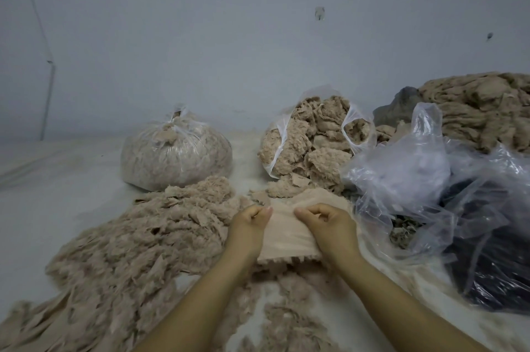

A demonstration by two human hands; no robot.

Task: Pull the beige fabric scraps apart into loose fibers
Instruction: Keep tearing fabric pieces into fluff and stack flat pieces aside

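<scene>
The person's left hand (249, 222) and right hand (325, 224) each pinch the top edge of one beige fabric scrap (286, 232), thumbs close together, the piece held taut between them above the floor (71, 179). The step in hand looks like starting a tear; next the hands must draw apart and shred the halves. Left of the scrap spreads a heap of loose fibers (137, 242). Beyond it stand a tied bag (175, 156) and an open bag of scraps (312, 148). Right of the scrap, crumpled clear plastic (415, 179) crowds the right elbow's room.

Smooth beige fabric scrap (282, 230) — stretched flat, frayed lower edge — beside fluffy fiber heap (137, 240).
</scene>
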